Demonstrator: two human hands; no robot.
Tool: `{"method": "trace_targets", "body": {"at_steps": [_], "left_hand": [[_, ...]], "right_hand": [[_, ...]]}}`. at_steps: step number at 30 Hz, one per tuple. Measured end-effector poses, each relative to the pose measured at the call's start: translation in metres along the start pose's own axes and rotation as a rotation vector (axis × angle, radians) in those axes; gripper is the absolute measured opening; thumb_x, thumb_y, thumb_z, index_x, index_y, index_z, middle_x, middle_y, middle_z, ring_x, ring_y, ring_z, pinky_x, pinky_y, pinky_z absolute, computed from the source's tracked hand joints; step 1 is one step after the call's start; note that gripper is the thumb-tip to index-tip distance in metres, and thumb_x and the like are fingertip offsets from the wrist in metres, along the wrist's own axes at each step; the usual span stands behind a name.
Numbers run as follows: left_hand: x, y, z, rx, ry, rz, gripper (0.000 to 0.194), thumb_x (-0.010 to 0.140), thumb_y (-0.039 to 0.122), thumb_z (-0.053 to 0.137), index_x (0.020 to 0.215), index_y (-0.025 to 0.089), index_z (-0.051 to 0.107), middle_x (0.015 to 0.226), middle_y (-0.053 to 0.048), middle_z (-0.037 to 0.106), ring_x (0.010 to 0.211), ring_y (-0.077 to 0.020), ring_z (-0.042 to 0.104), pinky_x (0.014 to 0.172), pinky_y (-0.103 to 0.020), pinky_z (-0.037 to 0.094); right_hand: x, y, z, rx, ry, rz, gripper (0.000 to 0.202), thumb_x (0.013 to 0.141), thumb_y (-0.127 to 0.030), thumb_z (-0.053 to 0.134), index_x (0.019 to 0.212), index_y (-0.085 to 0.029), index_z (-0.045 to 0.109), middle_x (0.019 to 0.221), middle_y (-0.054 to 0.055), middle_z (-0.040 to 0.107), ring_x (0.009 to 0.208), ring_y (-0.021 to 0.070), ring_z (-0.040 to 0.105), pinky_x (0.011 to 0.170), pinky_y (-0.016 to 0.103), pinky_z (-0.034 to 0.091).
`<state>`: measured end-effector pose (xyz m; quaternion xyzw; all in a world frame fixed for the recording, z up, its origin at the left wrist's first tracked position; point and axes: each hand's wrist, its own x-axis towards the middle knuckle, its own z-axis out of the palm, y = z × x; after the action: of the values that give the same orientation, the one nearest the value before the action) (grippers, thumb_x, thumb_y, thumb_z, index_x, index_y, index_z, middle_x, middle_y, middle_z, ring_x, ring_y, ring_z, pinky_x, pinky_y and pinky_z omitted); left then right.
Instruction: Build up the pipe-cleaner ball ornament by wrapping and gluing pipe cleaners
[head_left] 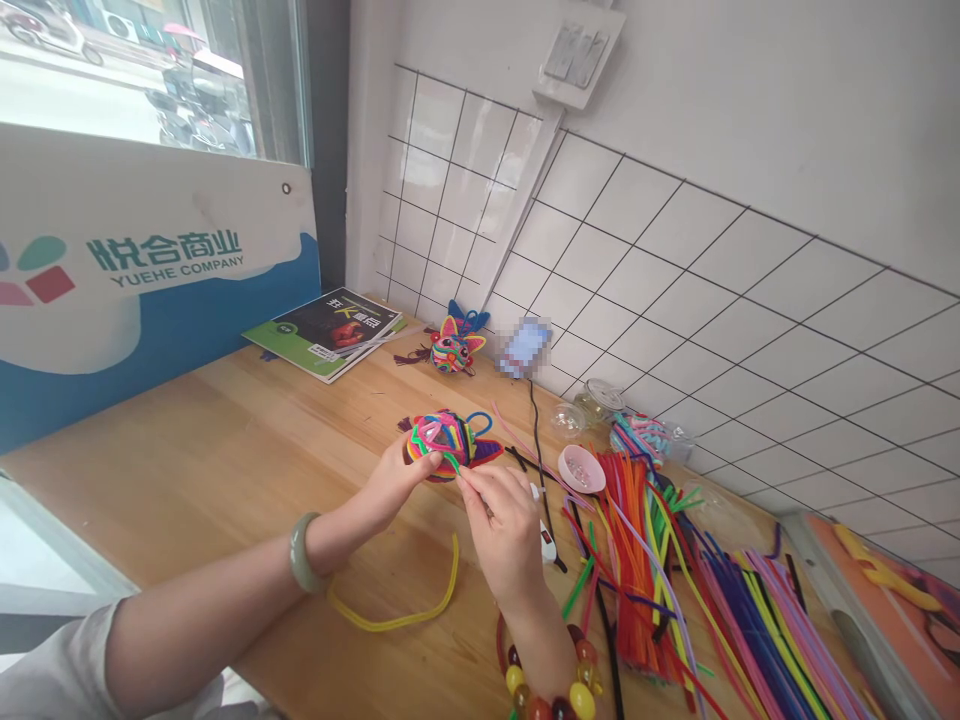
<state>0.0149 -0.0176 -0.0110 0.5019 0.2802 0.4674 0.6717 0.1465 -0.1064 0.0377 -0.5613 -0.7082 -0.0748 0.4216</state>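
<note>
My left hand (391,478) is wrapped round a ball-shaped pipe-cleaner figure (444,428) of many coloured bands, with a blue loop and a red-edged purple ear sticking out to the right. Across its near side runs a green pipe cleaner (452,460), which the left thumb presses down. The fingertips of my right hand (504,520) pinch this green strand at the figure's lower right. Below the hands, a curved yellow pipe cleaner (397,625) lies on the wooden table (187,470). The figure's underside is hidden by my left hand.
A similar animal-faced figure (452,350) sits at the back beside a blurred phone (526,347). Books (330,335) lie at the back left. Rightward are a pink bowl (581,468) of small pieces, a white tool with a cord (547,542), and bundled pipe cleaners (634,570).
</note>
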Motion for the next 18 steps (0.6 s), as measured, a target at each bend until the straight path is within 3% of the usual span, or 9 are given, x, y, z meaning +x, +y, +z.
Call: {"method": "trace_targets", "body": {"at_steps": [6,18], "left_hand": [[-0.0015,-0.0029,0.0017,-0.094,-0.046,-0.016,0.050,0.074,0.050,0.072,0.107,0.012,0.065,0.103,-0.012,0.071,0.099,-0.0272,0.065,0.090,-0.036,0.050],[-0.0020,-0.0043,0.0024,-0.142,-0.071,-0.055,0.055,0.074,0.054,0.070,0.107,0.010,0.064,0.105,-0.015,0.070,0.100,-0.0300,0.064,0.090,-0.041,0.050]], "right_hand": [[-0.0001,0.0015,0.0008,0.022,0.040,0.041,0.010,0.090,-0.018,0.059,0.084,-0.020,0.066,0.081,0.003,0.069,0.077,0.0177,0.062,0.074,0.034,0.046],[0.0004,0.0009,0.0037,-0.036,0.058,-0.032,0.010,0.091,-0.012,0.058,0.085,-0.018,0.064,0.080,0.004,0.068,0.077,0.0178,0.060,0.074,0.033,0.045]]}}
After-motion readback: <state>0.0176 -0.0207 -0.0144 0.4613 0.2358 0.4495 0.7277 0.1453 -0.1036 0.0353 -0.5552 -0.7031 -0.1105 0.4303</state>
